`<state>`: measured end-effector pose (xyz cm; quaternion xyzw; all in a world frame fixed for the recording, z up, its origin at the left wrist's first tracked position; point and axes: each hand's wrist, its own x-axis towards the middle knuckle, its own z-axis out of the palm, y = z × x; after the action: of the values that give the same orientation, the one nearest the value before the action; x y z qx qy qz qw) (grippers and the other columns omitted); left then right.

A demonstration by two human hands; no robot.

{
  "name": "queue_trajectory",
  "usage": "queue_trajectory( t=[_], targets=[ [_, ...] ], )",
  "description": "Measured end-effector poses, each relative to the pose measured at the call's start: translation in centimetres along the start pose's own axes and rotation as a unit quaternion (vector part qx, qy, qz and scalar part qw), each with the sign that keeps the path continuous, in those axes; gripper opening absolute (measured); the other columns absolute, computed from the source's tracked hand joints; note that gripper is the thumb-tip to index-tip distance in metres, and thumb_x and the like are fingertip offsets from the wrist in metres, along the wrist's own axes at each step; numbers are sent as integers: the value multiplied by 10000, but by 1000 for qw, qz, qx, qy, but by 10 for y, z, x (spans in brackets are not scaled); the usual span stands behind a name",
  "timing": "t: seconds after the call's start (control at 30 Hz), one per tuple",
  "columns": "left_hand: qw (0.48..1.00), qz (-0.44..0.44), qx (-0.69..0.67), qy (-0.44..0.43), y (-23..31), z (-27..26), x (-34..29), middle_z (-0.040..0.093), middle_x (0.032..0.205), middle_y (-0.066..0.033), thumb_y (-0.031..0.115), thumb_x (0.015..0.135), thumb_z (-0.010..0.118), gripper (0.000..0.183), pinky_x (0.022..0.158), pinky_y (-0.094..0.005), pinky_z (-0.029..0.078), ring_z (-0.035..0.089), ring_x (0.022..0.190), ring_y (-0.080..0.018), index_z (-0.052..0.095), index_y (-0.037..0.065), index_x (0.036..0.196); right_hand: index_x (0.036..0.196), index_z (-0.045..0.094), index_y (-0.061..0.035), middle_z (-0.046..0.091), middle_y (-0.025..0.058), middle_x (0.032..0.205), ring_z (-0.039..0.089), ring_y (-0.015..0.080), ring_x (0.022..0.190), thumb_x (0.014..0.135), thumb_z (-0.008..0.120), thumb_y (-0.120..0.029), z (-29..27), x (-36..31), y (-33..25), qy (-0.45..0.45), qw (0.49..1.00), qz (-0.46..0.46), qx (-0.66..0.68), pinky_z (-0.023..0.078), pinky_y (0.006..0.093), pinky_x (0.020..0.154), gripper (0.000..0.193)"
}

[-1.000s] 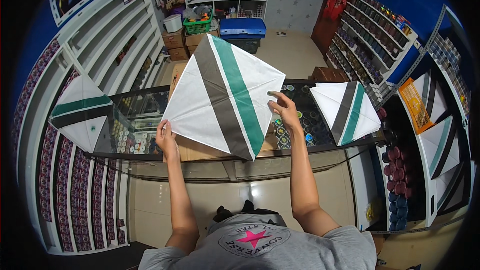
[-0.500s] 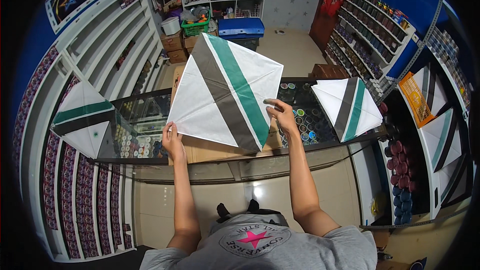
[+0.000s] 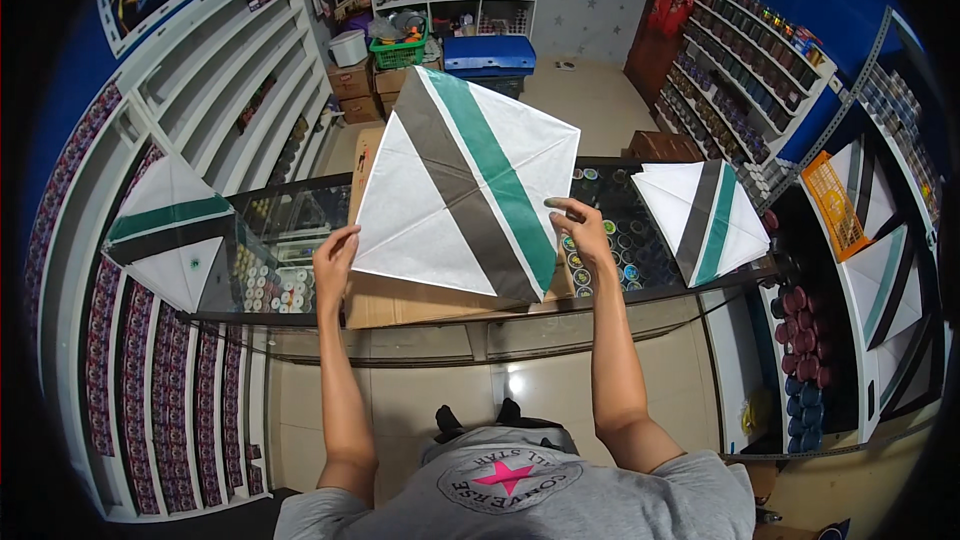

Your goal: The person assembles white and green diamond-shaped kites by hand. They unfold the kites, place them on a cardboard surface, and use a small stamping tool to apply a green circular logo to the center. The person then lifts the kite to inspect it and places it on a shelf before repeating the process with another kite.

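Observation:
In front of me a white diamond-shaped kite [image 3: 400,210] with a dark grey and a green diagonal stripe is held over a cardboard sheet on the glass counter. At its lower right edge, my right hand [image 3: 585,230] pinches the kite between thumb and fingers. My left hand [image 3: 335,255] is beside the left corner, fingers stretched toward the edge, with a slight gap appearing between them. A stack of similar kites [image 3: 690,215] lies on the counter to the right. More striped kites [image 3: 170,210] rest at the left end.
The glass counter [image 3: 640,270] holds round tins and spools beneath its top. Cardboard [image 3: 420,305] lies under the held kite. White shelves [image 3: 240,70] line the left wall. At right stand spool racks [image 3: 740,70], an orange basket [image 3: 835,205] and further kites.
My left hand has come off the kite's left corner and moved left and slightly up. My right hand keeps its grip on the lower right edge. The view has shifted slightly.

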<state>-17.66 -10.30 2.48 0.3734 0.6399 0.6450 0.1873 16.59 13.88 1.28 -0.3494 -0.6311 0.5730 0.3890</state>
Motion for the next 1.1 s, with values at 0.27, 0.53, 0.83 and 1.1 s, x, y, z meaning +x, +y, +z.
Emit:
queue_trajectory(
  t=[0.27, 0.53, 0.83, 1.1],
  targets=[
    [986, 105, 82, -104, 23, 8, 62, 671, 948, -17, 102, 875, 638, 238, 738, -202, 441, 539, 790, -59, 664, 14, 1094, 1070, 690, -36, 681, 49, 1009, 592, 119, 899, 799, 645, 15, 10, 2, -5, -31, 999, -8, 3, 462, 259, 829, 280],
    [980, 86, 164, -71, 42, 22, 70, 662, 900, 5, 103, 856, 645, 211, 671, -196, 394, 491, 750, -48, 682, 33, 1051, 1063, 693, -36, 686, 60, 1021, 597, 131, 937, 799, 640, 19, 16, 4, -12, -40, 999, -11, 7, 458, 269, 855, 275],
    [993, 101, 27, -51, 16, 25, 63, 639, 942, 17, 114, 870, 647, 206, 707, -193, 368, 458, 772, -48, 670, 10, 1046, 1053, 699, -39, 688, 57, 1031, 602, 148, 952, 800, 638, 3, 19, 6, -14, -44, 999, -18, -24, 447, 286, 889, 264],
    [996, 82, -6, -43, 2, 24, 63, 639, 972, -2, 86, 869, 648, 196, 764, -199, 387, 500, 841, -59, 667, 4, 1047, 1047, 700, -41, 690, 52, 1026, 601, 133, 940, 810, 633, 1, 21, 9, -17, -52, 998, -25, -19, 449, 275, 874, 250]
  ],
)
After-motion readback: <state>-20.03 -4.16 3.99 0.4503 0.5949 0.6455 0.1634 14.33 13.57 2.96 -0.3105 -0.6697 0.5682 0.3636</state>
